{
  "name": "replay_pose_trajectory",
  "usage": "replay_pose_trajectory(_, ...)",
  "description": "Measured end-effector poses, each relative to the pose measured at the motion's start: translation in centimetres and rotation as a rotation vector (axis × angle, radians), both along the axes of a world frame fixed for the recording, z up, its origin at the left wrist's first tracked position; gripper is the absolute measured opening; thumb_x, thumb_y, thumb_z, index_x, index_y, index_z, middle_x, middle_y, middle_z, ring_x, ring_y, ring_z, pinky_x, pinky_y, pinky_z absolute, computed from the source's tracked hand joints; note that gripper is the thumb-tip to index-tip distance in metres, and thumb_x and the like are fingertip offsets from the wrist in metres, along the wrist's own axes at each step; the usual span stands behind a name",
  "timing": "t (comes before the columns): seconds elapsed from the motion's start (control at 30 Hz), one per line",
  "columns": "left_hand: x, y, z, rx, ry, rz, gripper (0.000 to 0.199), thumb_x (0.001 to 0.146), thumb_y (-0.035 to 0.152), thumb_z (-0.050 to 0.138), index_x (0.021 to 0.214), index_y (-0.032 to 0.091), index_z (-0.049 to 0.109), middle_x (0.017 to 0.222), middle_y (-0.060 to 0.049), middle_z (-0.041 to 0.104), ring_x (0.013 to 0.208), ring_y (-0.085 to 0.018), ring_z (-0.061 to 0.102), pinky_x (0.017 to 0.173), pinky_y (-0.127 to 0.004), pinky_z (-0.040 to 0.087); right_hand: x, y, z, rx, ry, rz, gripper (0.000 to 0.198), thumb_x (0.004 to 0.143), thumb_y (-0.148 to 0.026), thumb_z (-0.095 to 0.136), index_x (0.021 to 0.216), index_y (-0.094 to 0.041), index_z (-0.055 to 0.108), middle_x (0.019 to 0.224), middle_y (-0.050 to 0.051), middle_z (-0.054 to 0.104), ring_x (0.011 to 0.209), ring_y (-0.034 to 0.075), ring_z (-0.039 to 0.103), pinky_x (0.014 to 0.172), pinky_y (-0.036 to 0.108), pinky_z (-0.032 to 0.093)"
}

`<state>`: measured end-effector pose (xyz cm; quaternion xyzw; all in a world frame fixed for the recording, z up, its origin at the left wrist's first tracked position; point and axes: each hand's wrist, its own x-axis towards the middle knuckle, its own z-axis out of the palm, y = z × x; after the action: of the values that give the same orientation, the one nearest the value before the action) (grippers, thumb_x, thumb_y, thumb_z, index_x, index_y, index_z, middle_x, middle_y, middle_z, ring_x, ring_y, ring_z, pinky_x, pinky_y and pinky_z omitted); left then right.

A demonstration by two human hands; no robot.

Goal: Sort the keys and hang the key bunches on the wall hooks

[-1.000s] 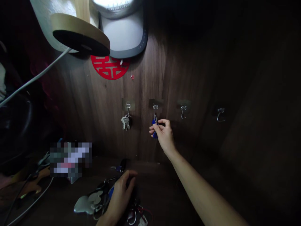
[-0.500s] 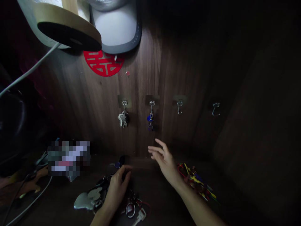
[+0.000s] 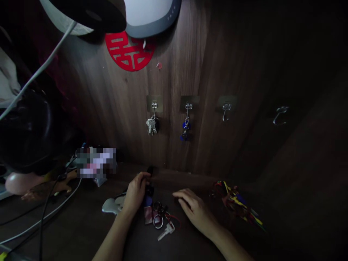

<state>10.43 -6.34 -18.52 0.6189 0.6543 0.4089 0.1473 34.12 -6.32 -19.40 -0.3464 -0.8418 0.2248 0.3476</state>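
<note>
My left hand [image 3: 136,192] is low over the pile on the dark surface, its fingers bent round toward a dark item [image 3: 150,169]. What lies under the fingers is hidden. My right hand [image 3: 191,208] hovers nearby, fingers stretched forward and thumb below, with nothing visible in it. Between the hands are a key [image 3: 167,231], a metal key ring [image 3: 158,221] and a small reddish tag [image 3: 148,215]. A pale, flat-looking piece [image 3: 110,206] sticks out left of my left hand. On the wall, one hook carries a bunch of keys [image 3: 152,126], another a blue keychain [image 3: 186,125].
Further right on the wall are two bare hooks, a nearer hook [image 3: 226,111] and a far hook [image 3: 280,115]. A heap of coloured cords [image 3: 236,203] lies right of my right hand. White cable [image 3: 54,210] crosses the left side. A red cut-out [image 3: 132,54] hangs above.
My right hand has come down from below the hooks toward the surface, its fingers closer together. My left hand has moved in over the dark item at the back. The view has shifted.
</note>
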Motion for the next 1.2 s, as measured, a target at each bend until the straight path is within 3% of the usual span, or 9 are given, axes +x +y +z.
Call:
replay_pose_trajectory(0.17,-0.7,-0.2,0.2,-0.018,0.024,0.047,0.028,0.086,0.017,0.033,0.096,0.021,0.059,0.088,-0.002,0.070,0.073,-0.016,0.067,0.071,-0.026,0.046,-1.6,-2.4,1.5,0.007,-0.296,0.265,0.048,0.087,-0.030,0.057,0.133,-0.037,0.045,0.135,0.000,0.052,0.127,0.023,0.041,0.106,0.043,0.034)
replay_pose_trajectory(0.3,-0.7,-0.6,0.6,-0.097,0.159,0.072,0.025,0.089,0.020,0.036,0.098,0.023,0.059,0.093,-0.003,0.071,0.083,-0.018,0.067,0.071,-0.026,0.044,-2.5,-2.4,1.1,0.036,-0.365,0.252,0.048,0.088,-0.038,0.055,0.134,-0.039,0.041,0.140,-0.002,0.047,0.132,0.024,0.035,0.110,0.049,0.026)
replay_pose_trajectory(0.47,-0.8,-1.0,1.4,-0.282,0.343,0.036,0.020,0.088,0.032,0.046,0.089,0.024,0.063,0.086,-0.004,0.072,0.084,-0.023,0.068,0.064,-0.026,0.041,-1.9,-1.1,0.3,0.112,-0.309,0.113,0.030,0.090,-0.030,0.054,0.119,-0.034,0.058,0.122,0.001,0.060,0.119,0.021,0.048,0.107,0.046,0.029)
replay_pose_trajectory(0.6,-1.0,-1.2,2.1,-0.332,0.390,-0.026,0.019,0.084,0.037,0.052,0.081,0.024,0.065,0.081,-0.003,0.072,0.078,-0.022,0.067,0.060,-0.025,0.038,-0.9,-0.2,0.2,0.202,-0.248,0.001,0.016,0.091,-0.023,0.051,0.092,-0.026,0.067,0.096,0.000,0.064,0.098,0.017,0.057,0.103,0.042,0.034)
replay_pose_trajectory(0.73,-0.9,-1.3,2.1,-0.317,0.395,-0.079,0.007,0.078,0.027,0.058,0.077,0.024,0.065,0.079,0.000,0.071,0.076,-0.019,0.066,0.062,-0.023,0.037,-0.4,0.4,-0.1,0.305,-0.213,-0.084,0.020,0.091,-0.022,0.052,0.075,-0.021,0.064,0.079,0.000,0.062,0.083,0.016,0.057,0.094,0.040,0.039)
replay_pose_trajectory(1.03,-0.7,-0.8,1.2,-0.233,0.230,-0.041,0.016,0.085,0.030,0.048,0.077,0.023,0.060,0.069,0.002,0.065,0.067,-0.016,0.062,0.059,-0.022,0.035,-0.4,0.6,-0.3,0.350,-0.185,-0.175,0.043,0.096,-0.027,0.040,0.057,-0.019,0.056,0.062,0.001,0.057,0.068,0.014,0.052,0.070,0.030,0.038)
replay_pose_trajectory(1.2,0.7,-1.2,0.9,-0.208,0.106,-0.315,0.015,0.082,0.029,0.051,0.077,0.020,0.062,0.069,0.002,0.066,0.066,-0.015,0.062,0.060,-0.021,0.039,-0.5,0.6,-0.2,0.364,-0.180,-0.167,0.047,0.097,-0.028,0.036,0.055,-0.019,0.053,0.055,-0.001,0.054,0.060,0.012,0.049,0.069,0.029,0.036)
